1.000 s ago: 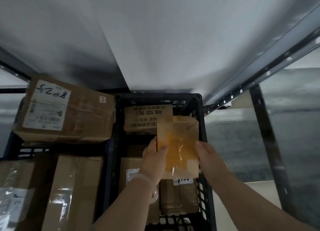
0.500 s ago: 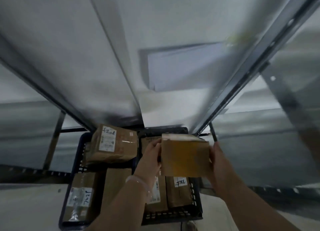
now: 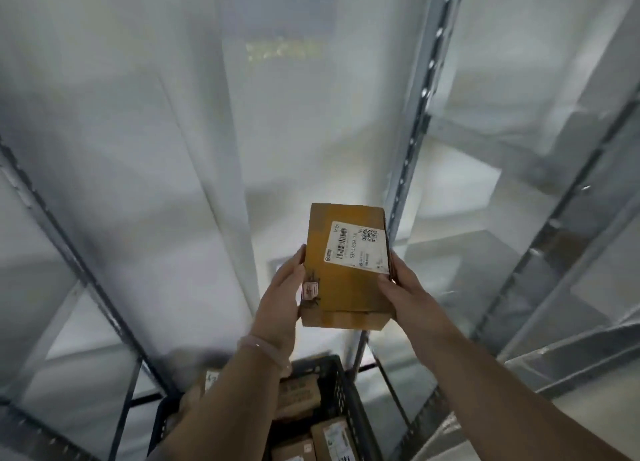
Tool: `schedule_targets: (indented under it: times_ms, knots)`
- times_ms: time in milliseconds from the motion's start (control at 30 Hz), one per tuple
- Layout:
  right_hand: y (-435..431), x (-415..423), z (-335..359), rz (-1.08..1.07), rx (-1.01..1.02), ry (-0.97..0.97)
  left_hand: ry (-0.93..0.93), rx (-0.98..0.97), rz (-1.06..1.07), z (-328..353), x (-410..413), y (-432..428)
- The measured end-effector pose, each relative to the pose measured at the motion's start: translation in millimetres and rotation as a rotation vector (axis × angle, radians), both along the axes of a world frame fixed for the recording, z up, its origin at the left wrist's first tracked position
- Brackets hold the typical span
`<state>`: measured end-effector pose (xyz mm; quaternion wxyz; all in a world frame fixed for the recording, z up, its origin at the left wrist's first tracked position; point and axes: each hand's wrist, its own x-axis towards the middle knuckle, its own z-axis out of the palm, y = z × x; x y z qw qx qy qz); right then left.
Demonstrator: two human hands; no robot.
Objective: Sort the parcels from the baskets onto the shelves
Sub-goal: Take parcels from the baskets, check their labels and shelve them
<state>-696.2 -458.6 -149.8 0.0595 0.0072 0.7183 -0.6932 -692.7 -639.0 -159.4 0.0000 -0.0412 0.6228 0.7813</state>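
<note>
— What changed?
— My left hand [image 3: 280,294] and right hand [image 3: 405,294] now grip the cardboard parcel [image 3: 343,287] from either side. It has come up out of the basket [image 3: 341,384] below my wrists, with its label [image 3: 356,247] turned towards me.
— Meaning?
— I'm probably reading it. It isn't shelved yet, and the shelf upright [image 3: 420,114] is just beyond it.

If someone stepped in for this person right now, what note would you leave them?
Left hand: grip on the parcel's left side.
Right hand: grip on its right side.
Parcel: held up in the air, label facing the person, in front of the shelving frame and above the black basket.
Done: this parcel is out of the basket.
Left: set it on a shelf; more boxes wait in the basket.
</note>
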Motion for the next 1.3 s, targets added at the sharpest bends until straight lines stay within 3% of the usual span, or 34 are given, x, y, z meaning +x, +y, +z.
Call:
schedule_targets:
  times_ms: [267,500,800,1067,1300]
  knots:
    - [29.2,86.7,104.4,-0.025,-0.014,0.267,0.247,-0.008,-0.082,101.9,75.5,36.1]
    - [106.7,210.6,136.0,-0.153,0.015,0.402,0.378,-0.011,-0.254,145.7,182.3,115.7]
    - [259.4,343.7,149.7,-0.509,0.047,0.365,0.421,0.042,-0.602,172.3,275.6,274.2]
    - [377.8,406.0,133.4,-0.752,-0.111,0.317,0.531,-0.232,-0.954,172.2,291.1,417.6]
    - [471.7,407.2,122.0,-0.93,-0.145,0.321,0.514,-0.27,-1.079,158.7,245.0,519.3]
